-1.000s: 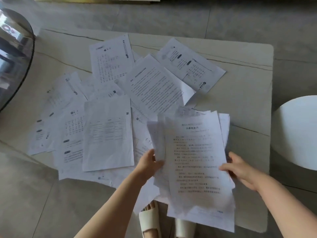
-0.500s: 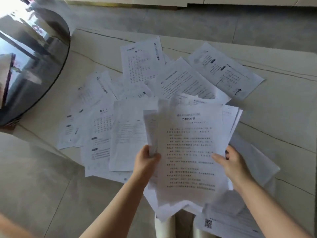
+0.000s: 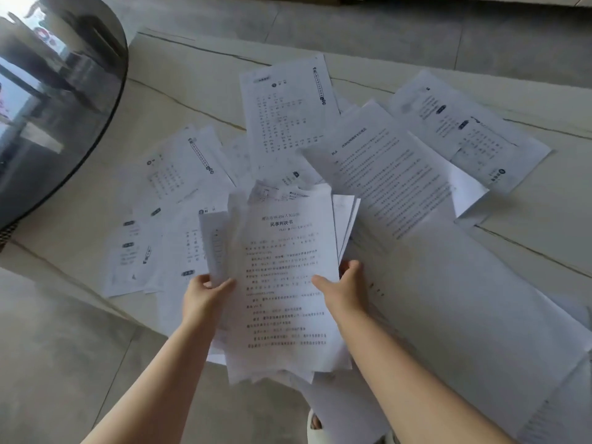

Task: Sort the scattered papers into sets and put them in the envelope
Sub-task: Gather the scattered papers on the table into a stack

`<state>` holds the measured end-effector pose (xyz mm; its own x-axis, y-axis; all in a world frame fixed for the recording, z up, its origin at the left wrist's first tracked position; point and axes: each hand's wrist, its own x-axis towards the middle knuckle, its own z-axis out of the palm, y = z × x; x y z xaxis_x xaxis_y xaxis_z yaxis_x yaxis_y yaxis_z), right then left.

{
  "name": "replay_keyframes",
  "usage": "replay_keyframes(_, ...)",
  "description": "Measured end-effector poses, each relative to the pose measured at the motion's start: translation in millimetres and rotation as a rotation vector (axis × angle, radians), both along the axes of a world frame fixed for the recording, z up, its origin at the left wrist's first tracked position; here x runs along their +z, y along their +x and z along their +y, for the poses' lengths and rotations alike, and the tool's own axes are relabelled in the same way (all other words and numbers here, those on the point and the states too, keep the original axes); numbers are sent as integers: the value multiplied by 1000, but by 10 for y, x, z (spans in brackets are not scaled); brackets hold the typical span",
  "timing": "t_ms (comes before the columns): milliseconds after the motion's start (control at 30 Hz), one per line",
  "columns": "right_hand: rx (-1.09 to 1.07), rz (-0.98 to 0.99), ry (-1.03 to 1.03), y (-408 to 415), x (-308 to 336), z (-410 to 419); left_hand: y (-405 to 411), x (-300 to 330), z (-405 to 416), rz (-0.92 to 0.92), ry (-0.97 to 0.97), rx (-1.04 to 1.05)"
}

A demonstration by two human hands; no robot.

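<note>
A pale marble-look bench with thin dark veins fills most of the frame, its surface strewn with loose printed sheets that overlap one another from the centre out to the upper right. Beyond its far edge, along the top of the frame, lies a grey tiled floor; the same grey tile shows at lower left. A dark, glossy round tabletop curves in from the upper left, reflecting the room.

In the lower centre a person holds a stack of papers above the bench, the top page dense with text. The left hand grips the stack's left edge, thumb on top and fingers curled beneath. The right hand grips the right edge, thumb pressed on the top page and fingers behind it. A large blank sheet lies at lower right. A pale slipper peeks out at the bottom edge.
</note>
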<state>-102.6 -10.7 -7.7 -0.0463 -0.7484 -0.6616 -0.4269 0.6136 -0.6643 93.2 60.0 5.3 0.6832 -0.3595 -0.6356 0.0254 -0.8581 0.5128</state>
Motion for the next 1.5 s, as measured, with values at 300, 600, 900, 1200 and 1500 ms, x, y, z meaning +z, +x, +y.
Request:
replay_keyframes(300,133,203,93,-921,274,-268,-884,293,-97,300,-10,-11)
replay_keyframes(600,294,540,33,-2286,335,-568,-2547,206,57,748,38,372)
replay_keyframes(900,459,716,-107,-2584,258,-572,-2801,169,-177,610,-55,382)
replay_keyframes(1200,274,257,-197,-2604,331,-747,-2685,461,-424,616,-118,327)
replay_keyframes(1500,314,331,-328,-1935,313,-1809,-1936,356,-1515,297,-266,106)
